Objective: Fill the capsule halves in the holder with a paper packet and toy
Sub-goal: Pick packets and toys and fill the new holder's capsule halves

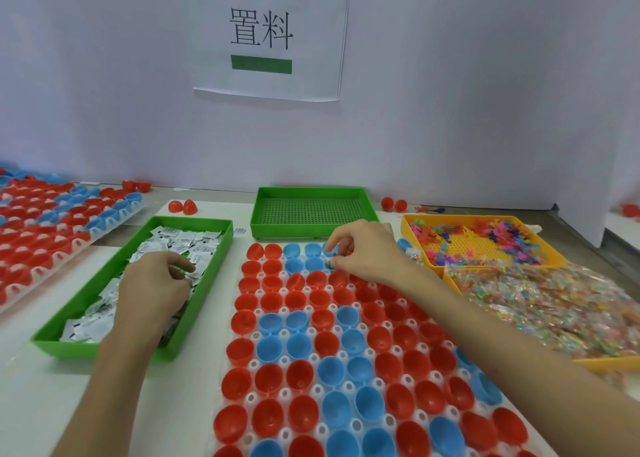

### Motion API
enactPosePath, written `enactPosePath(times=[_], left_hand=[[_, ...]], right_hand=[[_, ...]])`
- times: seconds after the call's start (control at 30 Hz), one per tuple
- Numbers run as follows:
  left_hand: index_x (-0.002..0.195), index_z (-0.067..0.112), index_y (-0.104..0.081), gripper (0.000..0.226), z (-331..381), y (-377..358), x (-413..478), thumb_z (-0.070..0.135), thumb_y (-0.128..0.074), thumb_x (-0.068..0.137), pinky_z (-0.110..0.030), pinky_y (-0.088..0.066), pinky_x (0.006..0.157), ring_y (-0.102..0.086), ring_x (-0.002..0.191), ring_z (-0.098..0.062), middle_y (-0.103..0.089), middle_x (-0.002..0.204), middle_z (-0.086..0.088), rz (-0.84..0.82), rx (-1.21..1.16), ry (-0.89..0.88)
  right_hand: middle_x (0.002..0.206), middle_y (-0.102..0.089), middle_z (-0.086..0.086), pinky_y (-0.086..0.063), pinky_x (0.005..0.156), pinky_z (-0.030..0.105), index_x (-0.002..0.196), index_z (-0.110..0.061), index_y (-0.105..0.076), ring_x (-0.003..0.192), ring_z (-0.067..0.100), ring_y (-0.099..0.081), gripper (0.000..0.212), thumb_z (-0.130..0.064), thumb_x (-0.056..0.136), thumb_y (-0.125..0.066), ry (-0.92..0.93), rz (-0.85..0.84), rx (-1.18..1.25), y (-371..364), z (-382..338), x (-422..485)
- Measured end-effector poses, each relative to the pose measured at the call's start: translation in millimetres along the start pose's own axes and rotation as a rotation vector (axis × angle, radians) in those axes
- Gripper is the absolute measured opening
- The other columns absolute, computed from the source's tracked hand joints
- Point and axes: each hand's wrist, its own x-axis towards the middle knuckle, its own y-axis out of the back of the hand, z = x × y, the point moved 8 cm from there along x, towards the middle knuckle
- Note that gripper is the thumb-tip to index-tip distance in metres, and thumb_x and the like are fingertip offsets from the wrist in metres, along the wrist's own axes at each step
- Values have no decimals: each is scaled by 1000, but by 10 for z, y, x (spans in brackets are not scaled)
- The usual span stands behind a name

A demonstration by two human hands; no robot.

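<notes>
A white holder in front of me carries rows of open red and blue capsule halves. My right hand hovers over the holder's far rows, fingers curled, pinching a small greenish toy at its fingertips just above a blue half. My left hand is inside the green tray of white paper packets, fingers curled among the packets. Whether it holds one is hidden.
An empty green mesh tray stands behind the holder. At right, a yellow tray holds loose coloured toys, and bagged toys pile in front of it. A second holder with capsule halves lies at left. Loose red halves lie near the wall.
</notes>
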Motion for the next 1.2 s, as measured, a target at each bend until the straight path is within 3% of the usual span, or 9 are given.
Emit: enactPosePath(times=[0.2,0.27,0.37,0.47,0.57,0.7,0.97,1.1,1.2], left_hand=[[95,9,-75,18,112,88,-43,-5,-72,84,-20,-41,55,-62,62,-15,-67,72,-2,74,-91,-59],[94,10,-76,16,172,175,-76,-2,-73,85,-25,-46,65,-63,68,-16,-70,78,-6,142,-148,-108],[94,14,-76,13,295,243,-132,3,-74,86,-23,-46,68,-64,76,-10,-72,84,-4,182,-236,-181],[92,16,-75,12,459,229,-201,5,-73,88,-15,-43,67,-63,77,-3,-71,83,3,181,-281,-253],[90,19,-74,13,590,191,-267,6,-71,88,-14,-43,69,-61,75,0,-67,79,14,178,-290,-308],[88,22,-73,16,617,224,-297,6,-71,88,-17,-44,71,-61,76,0,-65,80,19,222,-308,-347],[93,20,-70,15,615,330,-323,5,-68,91,-7,-47,75,-62,80,6,-68,84,10,337,-438,-380],[94,18,-72,12,583,241,-305,7,-68,91,-38,-58,79,-68,83,-11,-72,88,6,266,-584,-340],[89,25,-71,18,600,140,-298,7,-69,91,-24,-58,67,-69,80,-12,-73,85,3,173,-737,-271]], right_hand=[[81,-69,-16,-48,84,31,84,-37,-70,74,-1,-60,18,-19,85,-70,-24,202,174,503,255,-30],[87,-74,-8,-51,80,31,86,-31,-74,76,7,-63,16,-17,87,-67,-116,242,147,688,536,-34],[103,-75,2,-53,87,36,96,-21,-78,94,17,-66,16,-16,90,-65,-318,161,-27,808,1125,-108],[104,-74,1,-48,69,25,99,-18,-78,83,8,-64,11,-20,91,-71,-397,-24,-78,664,1499,-285],[93,-70,-4,-38,58,16,84,-25,-75,77,-1,-56,7,-20,89,-74,-366,53,-30,660,1595,-383],[89,-67,-5,-38,60,16,79,-24,-74,84,9,-59,11,-18,88,-75,-364,96,-38,670,1602,-402],[84,-66,-13,-40,60,19,84,-22,-77,80,2,-59,6,-26,88,-76,-331,13,34,647,1523,-419],[84,-67,-12,-41,60,20,77,-24,-75,81,4,-61,11,-24,88,-76,-349,23,41,637,1530,-427],[86,-70,-11,-50,69,28,75,-27,-72,84,8,-63,14,-23,88,-76,-348,95,40,677,1511,-431]])
